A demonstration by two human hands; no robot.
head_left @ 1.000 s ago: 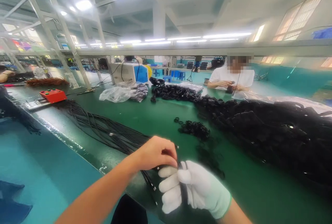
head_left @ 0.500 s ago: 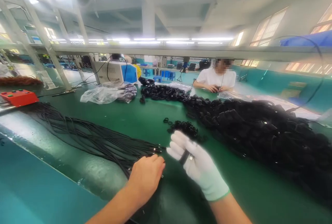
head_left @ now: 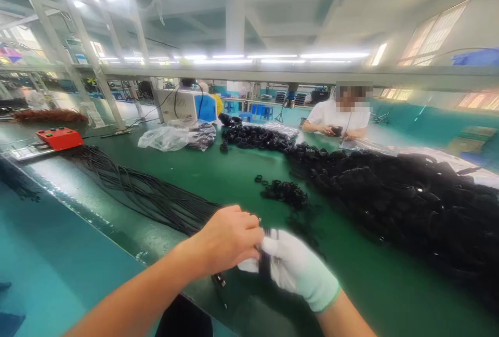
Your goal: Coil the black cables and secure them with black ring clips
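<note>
My left hand [head_left: 232,238], bare, has its fingers closed against the right hand's fingers, pinching at a black cable; the fingertips are partly hidden. My right hand [head_left: 302,269], in a white glove, is closed around a small bundle of black cable [head_left: 265,260] that stands up between the two hands. Under my left wrist, a metal cable plug [head_left: 219,279] shows at the table edge. Long straight black cables [head_left: 156,196] lie on the green table to the left of my hands, their near ends hidden behind my left hand. Small black rings [head_left: 286,192] are heaped just beyond my right hand.
A big heap of coiled black cables [head_left: 385,191] covers the right side. At the far left sits a red control box [head_left: 60,138]. Clear plastic bags [head_left: 166,137] lie before a white and blue machine [head_left: 187,105]. Across the table sits a person in a white shirt [head_left: 323,113].
My left hand has moved right, off the loose cables, and meets my right hand at the black cable. The right hand has come slightly lower. The whole view has shifted left.
</note>
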